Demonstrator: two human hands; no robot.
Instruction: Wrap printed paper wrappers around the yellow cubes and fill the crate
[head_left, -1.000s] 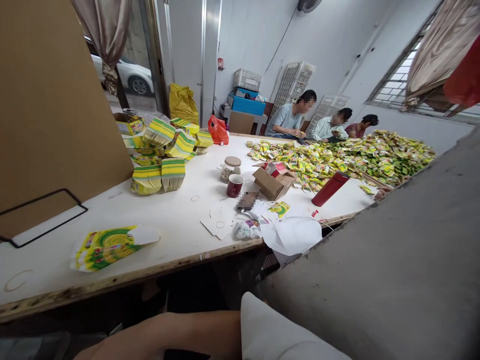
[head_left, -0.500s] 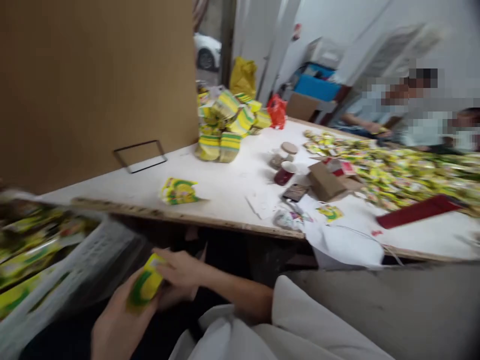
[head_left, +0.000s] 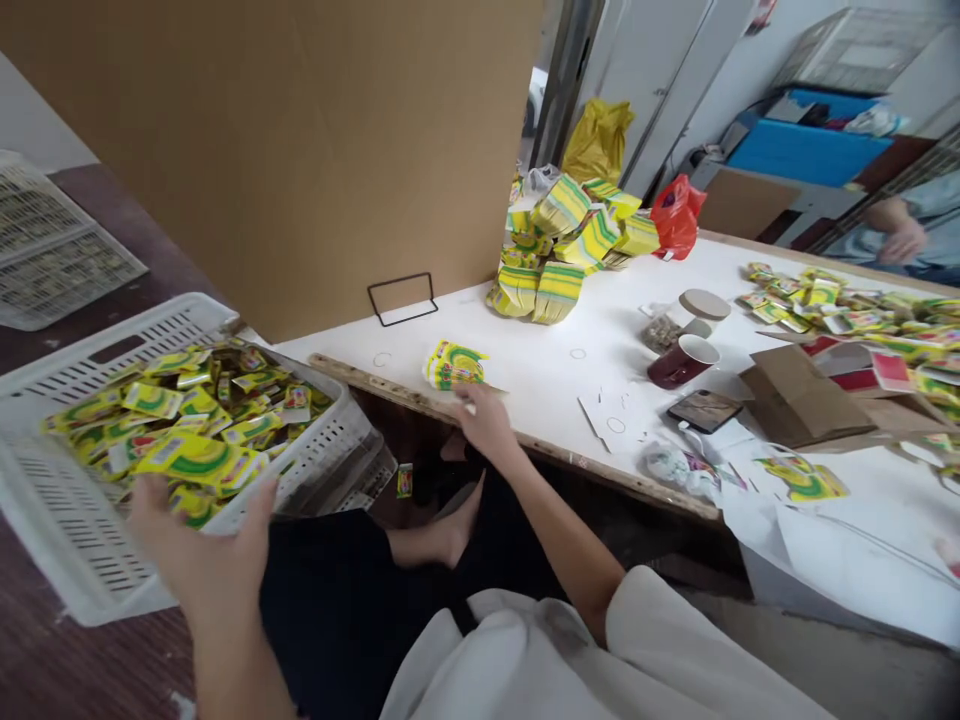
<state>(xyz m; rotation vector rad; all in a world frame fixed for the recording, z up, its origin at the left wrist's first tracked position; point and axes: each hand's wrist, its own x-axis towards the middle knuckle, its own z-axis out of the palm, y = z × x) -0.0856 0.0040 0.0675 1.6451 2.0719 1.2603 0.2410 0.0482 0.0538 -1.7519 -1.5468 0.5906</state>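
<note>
My left hand (head_left: pixel 202 550) is over the near rim of a white plastic basket (head_left: pixel 97 560), thumb and fingers spread apart. Just beyond its fingertips a yellow and green printed packet (head_left: pixel 199 460) lies on the heap in the basket. My right hand (head_left: pixel 487 425) reaches over the front edge of the table, its fingers stretched out beside a small stack of yellow and green printed cards (head_left: pixel 454 365). Whether those fingertips touch the stack I cannot tell.
A large cardboard sheet (head_left: pixel 300 150) stands behind a black wire frame (head_left: pixel 405 300). Bundled yellow cards (head_left: pixel 559 290), a maroon mug (head_left: pixel 682 362), a phone (head_left: pixel 705 410) and an opened carton (head_left: pixel 802 395) are on the white table. Another person's hand (head_left: pixel 900 235) shows at far right.
My hands were together around a yellow packet; they are now apart. The left has moved to the basket, the right up to the table edge. The view has turned left.
</note>
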